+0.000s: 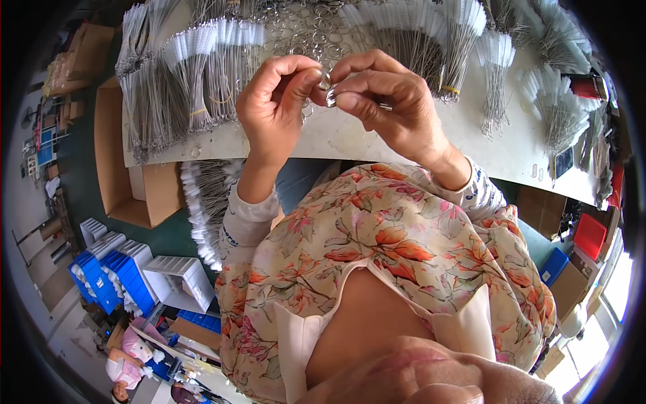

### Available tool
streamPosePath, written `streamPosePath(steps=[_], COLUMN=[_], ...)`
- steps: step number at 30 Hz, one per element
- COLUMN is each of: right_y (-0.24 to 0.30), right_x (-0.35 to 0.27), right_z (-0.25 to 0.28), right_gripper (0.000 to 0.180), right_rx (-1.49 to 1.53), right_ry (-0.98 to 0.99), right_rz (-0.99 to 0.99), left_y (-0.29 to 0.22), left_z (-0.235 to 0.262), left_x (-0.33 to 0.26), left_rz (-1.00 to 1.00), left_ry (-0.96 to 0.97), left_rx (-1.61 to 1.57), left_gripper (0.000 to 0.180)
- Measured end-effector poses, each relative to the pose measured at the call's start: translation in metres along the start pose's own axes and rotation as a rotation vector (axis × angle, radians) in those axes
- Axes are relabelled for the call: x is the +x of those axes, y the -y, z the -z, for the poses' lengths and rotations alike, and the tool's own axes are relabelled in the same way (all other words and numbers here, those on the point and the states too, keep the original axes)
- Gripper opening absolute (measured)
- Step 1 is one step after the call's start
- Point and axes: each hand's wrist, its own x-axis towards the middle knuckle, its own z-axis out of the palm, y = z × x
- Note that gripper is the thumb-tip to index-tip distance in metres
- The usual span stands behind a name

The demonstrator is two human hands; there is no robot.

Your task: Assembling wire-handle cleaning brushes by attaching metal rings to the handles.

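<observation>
Above the near edge of the table, my two hands are raised close together, fingertips almost meeting. My left hand (276,97) pinches a shiny metal ring (324,81) between thumb and fingers. My right hand (393,101) is closed too, its thumb and forefinger on a second shiny ring (331,99) just below the first. Whether the two rings are linked is too small to tell. Just beyond my hands spreads a heap of loose metal rings (316,34). Bundles of thin wire-handled brushes with whitish bristles (215,40) lie to the left; more brush bundles (431,27) lie to the right.
An open cardboard box (111,155) stands left of the table (363,141). More brushes (202,209) sit below the table edge. White and blue plastic bins (178,273) are at the lower left, with another person (131,360) beyond. A small dark-screened device (564,163) lies at the right.
</observation>
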Motion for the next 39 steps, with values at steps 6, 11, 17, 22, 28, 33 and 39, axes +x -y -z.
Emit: streamPosePath(steps=[6, 11, 17, 22, 28, 33, 39], right_y=[0.002, -0.012, -0.005, -0.015, -0.013, -0.008, -0.01], right_x=[-0.002, 0.006, 0.012, 0.008, 0.016, 0.011, 0.009], right_z=[-0.011, -0.011, -0.001, -0.006, -0.009, -0.008, -0.004], right_gripper=[0.008, 0.02, 0.021, 0.023, 0.019, 0.017, 0.018], right_rx=[-0.073, -0.553, -0.823, -0.82, -0.585, -0.596, -0.546], right_ry=[-0.025, -0.17, -0.035, -0.057, -0.033, -0.011, 0.094], right_rz=[0.118, 0.711, 0.886, 0.895, 0.849, 0.79, 0.814], left_y=[-0.002, -0.023, -0.03, -0.041, -0.037, -0.039, -0.033], left_z=[0.0, 0.01, 0.025, 0.02, 0.016, 0.009, 0.025], left_x=[-0.001, -0.003, -0.001, -0.005, -0.01, -0.012, -0.007], left_rz=[-0.072, 0.228, 0.25, 0.184, -0.23, -0.198, 0.224], left_ry=[-0.017, 0.067, 0.168, 0.182, 0.077, 0.031, 0.177], left_rx=[-0.057, -0.387, -0.252, -0.145, 0.318, 0.119, -0.378], left_gripper=[0.01, 0.016, 0.021, 0.024, 0.028, 0.03, 0.017])
